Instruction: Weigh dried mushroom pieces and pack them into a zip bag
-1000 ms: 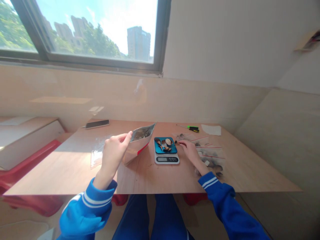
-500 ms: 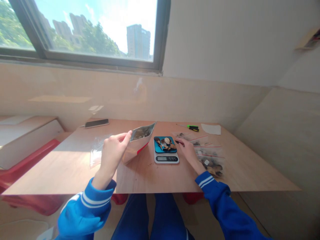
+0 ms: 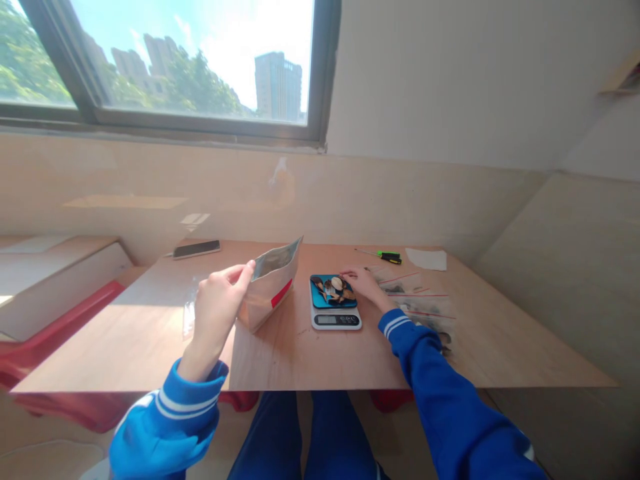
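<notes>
My left hand [image 3: 223, 303] pinches the near-left top edge of a paper pouch [image 3: 267, 297], which stands tilted on the table with its silvery inside showing at the mouth. Right of the pouch is a white kitchen scale [image 3: 337, 323] with a blue top. Dried pieces, brown, dark and pale, are heaped [image 3: 334, 289] on that top. Over the scale's right edge, my right hand [image 3: 365, 285] has its fingers closed at the heap; whatever lies between the fingertips is too small to make out.
Several clear zip bags [image 3: 425, 307] with dark contents lie to the right, partly under my right sleeve. A screwdriver [image 3: 390, 257] and white paper [image 3: 427, 259] lie behind them. At the back left is a phone [image 3: 196, 249]; clear plastic [image 3: 188, 320] lies by my left wrist.
My right hand has moved left from beside the scale to the heap on it; a dark piece showed in its fingers before. The pouch has shifted slightly left and turned more upright.
</notes>
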A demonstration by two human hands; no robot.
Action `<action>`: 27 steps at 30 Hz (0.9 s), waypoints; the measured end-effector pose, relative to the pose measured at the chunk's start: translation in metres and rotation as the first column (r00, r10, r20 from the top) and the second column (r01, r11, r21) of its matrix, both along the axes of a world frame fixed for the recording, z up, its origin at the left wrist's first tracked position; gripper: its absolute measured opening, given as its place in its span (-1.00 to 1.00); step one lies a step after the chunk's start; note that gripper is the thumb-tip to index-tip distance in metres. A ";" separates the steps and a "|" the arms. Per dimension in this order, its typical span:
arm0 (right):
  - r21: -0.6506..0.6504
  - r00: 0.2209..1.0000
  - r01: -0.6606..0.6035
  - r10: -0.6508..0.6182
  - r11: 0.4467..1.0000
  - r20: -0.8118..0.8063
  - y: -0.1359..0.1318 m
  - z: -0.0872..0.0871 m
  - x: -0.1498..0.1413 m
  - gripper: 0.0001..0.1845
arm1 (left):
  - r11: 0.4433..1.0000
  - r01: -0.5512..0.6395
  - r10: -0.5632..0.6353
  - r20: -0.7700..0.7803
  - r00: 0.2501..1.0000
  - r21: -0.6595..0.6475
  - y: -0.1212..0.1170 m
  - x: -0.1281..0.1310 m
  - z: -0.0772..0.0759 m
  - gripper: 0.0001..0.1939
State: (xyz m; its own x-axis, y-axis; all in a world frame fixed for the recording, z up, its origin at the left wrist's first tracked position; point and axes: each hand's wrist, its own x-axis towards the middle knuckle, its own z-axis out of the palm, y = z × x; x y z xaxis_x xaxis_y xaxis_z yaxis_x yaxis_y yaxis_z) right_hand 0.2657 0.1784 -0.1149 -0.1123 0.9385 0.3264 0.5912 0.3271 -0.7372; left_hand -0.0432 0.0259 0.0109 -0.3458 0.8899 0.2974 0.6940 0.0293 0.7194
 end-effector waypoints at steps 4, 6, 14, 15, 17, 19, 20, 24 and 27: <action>0.055 1.000 -0.003 0.005 0.998 -0.022 -0.015 0.018 0.004 -0.78 | 1.000 0.003 -0.003 0.002 1.000 0.010 -0.002 0.005 -0.001 -0.53; 0.096 0.999 -0.013 0.018 0.995 -0.047 -0.024 0.036 0.002 -0.75 | 1.000 0.024 -0.024 -0.011 1.000 0.003 -0.003 0.010 -0.001 -0.53; 0.201 0.942 -0.241 0.278 0.950 -0.186 -0.068 0.110 -0.024 -0.78 | 0.999 0.024 -0.027 -0.082 0.996 -0.037 -0.008 0.027 -0.001 -0.58; 0.191 0.940 -0.250 0.285 0.949 -0.187 -0.074 0.113 -0.026 -0.78 | 0.999 0.016 -0.019 -0.086 0.996 -0.032 -0.008 0.026 -0.001 -0.58; 0.170 0.943 -0.253 0.282 0.953 -0.177 -0.085 0.117 -0.028 -0.79 | 1.000 -0.005 0.004 -0.094 0.996 -0.009 -0.007 0.022 0.001 -0.58; 0.142 0.952 -0.247 0.267 0.959 -0.148 -0.095 0.117 -0.027 -0.78 | 0.999 -0.032 0.034 -0.098 0.995 0.016 -0.004 0.016 0.004 -0.60; 0.130 0.957 -0.243 0.259 0.961 -0.129 -0.099 0.116 -0.026 -0.78 | 0.998 -0.051 0.053 -0.099 0.994 0.027 -0.001 0.012 0.004 -0.61; 0.098 0.966 -0.228 0.238 0.969 -0.101 -0.114 0.108 -0.015 -0.76 | 0.990 -0.115 0.121 -0.083 0.989 0.078 0.017 -0.005 0.002 -0.65; 0.079 0.972 -0.208 0.216 0.975 -0.095 -0.126 0.099 -0.005 -0.75 | 0.984 -0.126 0.125 0.010 0.992 0.126 0.037 -0.020 -0.007 -0.64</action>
